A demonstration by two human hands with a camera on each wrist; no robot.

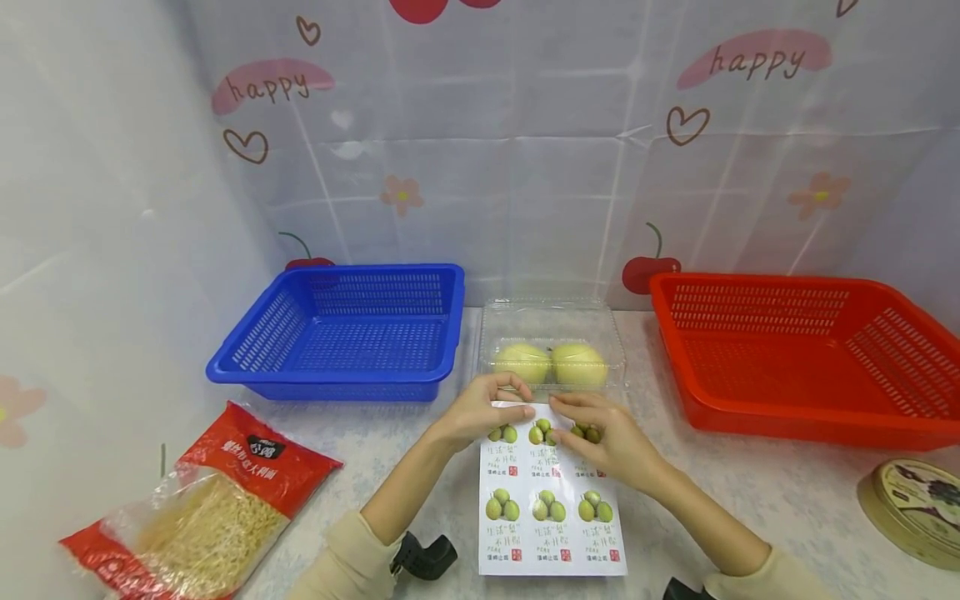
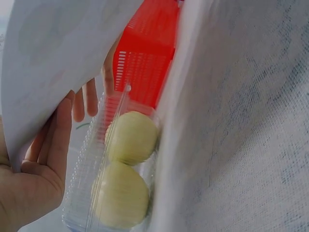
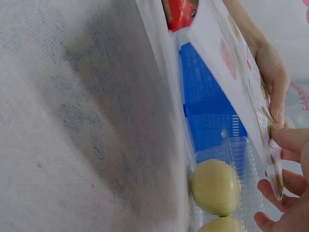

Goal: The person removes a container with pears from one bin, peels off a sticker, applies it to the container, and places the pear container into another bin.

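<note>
A white sheet of stickers (image 1: 551, 475) printed with green pears and writing is held up in front of me. My left hand (image 1: 480, 410) pinches its upper left edge, thumb on the printed face and fingers behind. The right hand (image 1: 613, 439) grips the top edge near the right corner; in the right wrist view its thumb (image 3: 289, 139) lies on the printed side with other fingers behind. Just beyond both hands stands a clear plastic clamshell box (image 1: 551, 318) holding two pale yellow-green round fruits (image 2: 132, 137), seen side by side through the plastic.
A blue basket (image 1: 337, 390) stands at the back left and a red basket (image 1: 795, 421) at the back right. A red bag of dried noodles (image 1: 217, 517) lies at the front left. At the right edge sits a round tin (image 1: 918, 512).
</note>
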